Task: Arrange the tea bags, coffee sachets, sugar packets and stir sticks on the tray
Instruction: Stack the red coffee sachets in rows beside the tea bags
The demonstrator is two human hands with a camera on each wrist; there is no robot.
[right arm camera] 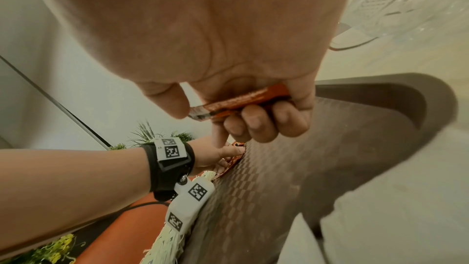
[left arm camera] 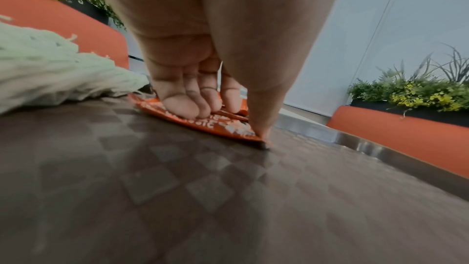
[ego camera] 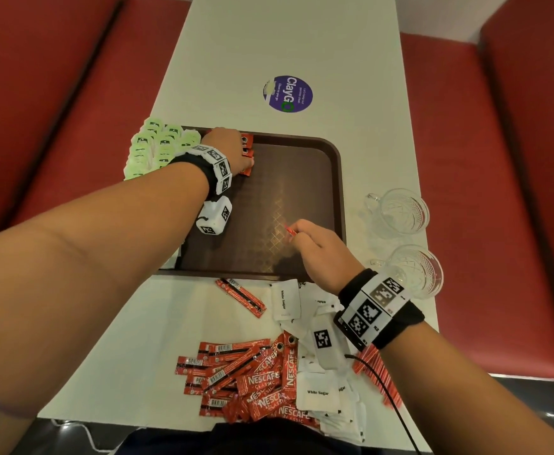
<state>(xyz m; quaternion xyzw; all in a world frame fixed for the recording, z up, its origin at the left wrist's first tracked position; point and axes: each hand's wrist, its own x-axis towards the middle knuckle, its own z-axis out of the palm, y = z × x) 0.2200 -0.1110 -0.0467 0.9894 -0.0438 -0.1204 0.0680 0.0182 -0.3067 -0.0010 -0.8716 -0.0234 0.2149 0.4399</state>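
Observation:
A brown tray (ego camera: 336,178) lies across the white table. At its far left corner my left hand (ego camera: 233,149) presses straight fingers (left arm camera: 182,105) down on red coffee sachets (left arm camera: 228,127) lying flat on the tray floor. Pale green tea bags (ego camera: 157,146) are stacked along the tray's left end. My right hand (ego camera: 318,247) hovers over the tray's near right part, fingers curled around a red coffee sachet (right arm camera: 243,99). More coffee sachets (ego camera: 246,376), white sugar packets (ego camera: 318,392) and red stir sticks (ego camera: 380,372) lie loose on the table near me.
Two clear glass cups (ego camera: 403,211) (ego camera: 417,270) stand on the table to the right of the tray. A single coffee sachet (ego camera: 241,297) lies just before the tray's near rim. A round purple sticker (ego camera: 288,93) marks the far table. Red bench seats (ego camera: 499,192) flank both sides.

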